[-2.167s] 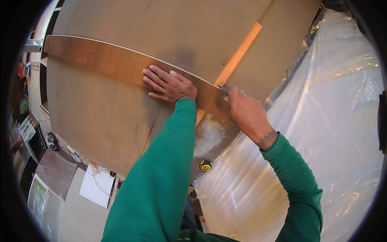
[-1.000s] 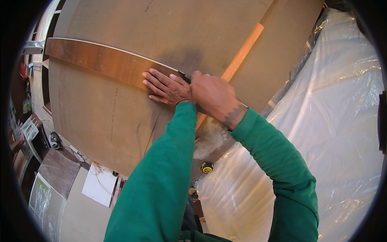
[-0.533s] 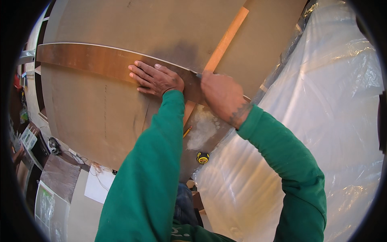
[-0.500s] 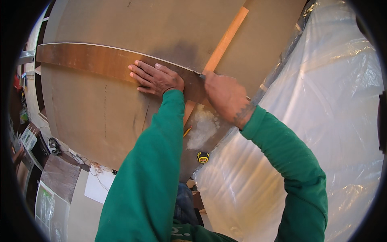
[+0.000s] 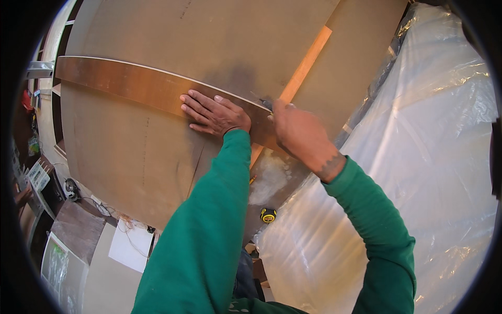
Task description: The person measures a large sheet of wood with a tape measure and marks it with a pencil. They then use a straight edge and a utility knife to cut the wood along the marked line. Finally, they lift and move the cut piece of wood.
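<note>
My left hand (image 5: 216, 112) lies flat, fingers spread, on a long brown wooden strip (image 5: 120, 77) with a pale far edge. The strip crosses a large brown sheet (image 5: 110, 136). My right hand (image 5: 303, 131) is closed around a grey utility knife (image 5: 266, 104), mostly hidden in the fist. Its nose shows at the strip's pale edge, near the strip's right part; the blade is too small to make out clearly. Close by, a narrow orange-brown wood piece (image 5: 306, 64) runs away from me at an angle and shows again on the near side of the strip.
A yellow and black tape measure (image 5: 268, 215) and a pencil (image 5: 253, 179) lie near me, by a whitish smudge (image 5: 272, 178). Clear plastic sheeting (image 5: 408, 131) covers the right side. At lower left are a white sheet (image 5: 129, 245), cords and a power tool (image 5: 71, 188).
The whole view has shifted, so the scene sits lower and further right. Against the strip, the knife has moved slightly left along the pale edge. My left hand still presses the strip.
</note>
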`<state>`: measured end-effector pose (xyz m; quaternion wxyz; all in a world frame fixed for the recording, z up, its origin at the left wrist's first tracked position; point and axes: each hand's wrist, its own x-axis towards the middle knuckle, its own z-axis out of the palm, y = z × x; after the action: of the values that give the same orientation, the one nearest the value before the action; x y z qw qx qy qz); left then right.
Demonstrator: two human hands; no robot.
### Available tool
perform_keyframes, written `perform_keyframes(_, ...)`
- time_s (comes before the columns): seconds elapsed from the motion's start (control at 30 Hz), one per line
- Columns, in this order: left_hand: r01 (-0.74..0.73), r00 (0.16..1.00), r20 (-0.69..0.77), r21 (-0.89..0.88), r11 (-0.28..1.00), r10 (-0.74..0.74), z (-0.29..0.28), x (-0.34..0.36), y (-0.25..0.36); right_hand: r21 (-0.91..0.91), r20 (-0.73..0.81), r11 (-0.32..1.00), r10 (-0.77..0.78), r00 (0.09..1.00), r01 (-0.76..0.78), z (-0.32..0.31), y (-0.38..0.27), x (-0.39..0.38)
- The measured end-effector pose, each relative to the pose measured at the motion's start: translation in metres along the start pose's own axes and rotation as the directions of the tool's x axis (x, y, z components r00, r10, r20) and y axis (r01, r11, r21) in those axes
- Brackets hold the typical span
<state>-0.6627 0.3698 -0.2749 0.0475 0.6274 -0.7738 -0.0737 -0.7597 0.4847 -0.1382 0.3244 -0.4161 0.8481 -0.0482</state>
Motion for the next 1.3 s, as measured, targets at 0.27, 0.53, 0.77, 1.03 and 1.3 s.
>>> perform_keyframes(0.27,0.023,1.0,-0.005,0.061,0.998,-0.022,0.006,0.002,-0.003,0.112,-0.054,0.992,-0.055,0.997,0.061,0.036,-0.025,0.047)
perform_keyframes(0.53,0.021,0.998,-0.06,0.109,0.994,-0.014,0.016,0.002,-0.008,0.098,-0.016,0.993,-0.071,0.997,0.072,0.027,-0.031,0.058)
perform_keyframes(0.77,0.015,0.997,-0.073,0.117,0.993,-0.007,0.02,0.002,-0.011,-0.043,-0.046,0.999,-0.012,0.999,0.01,0.025,-0.043,0.05)
perform_keyframes(1.03,0.005,0.996,-0.089,0.123,0.992,0.006,0.021,0.001,-0.011,0.052,0.041,0.998,-0.034,0.999,0.032,0.016,-0.042,0.057)
perform_keyframes(1.3,0.006,0.991,-0.132,0.219,0.976,0.024,0.037,0.003,-0.021,0.205,0.085,0.975,0.07,0.994,-0.087,0.009,-0.053,0.06)
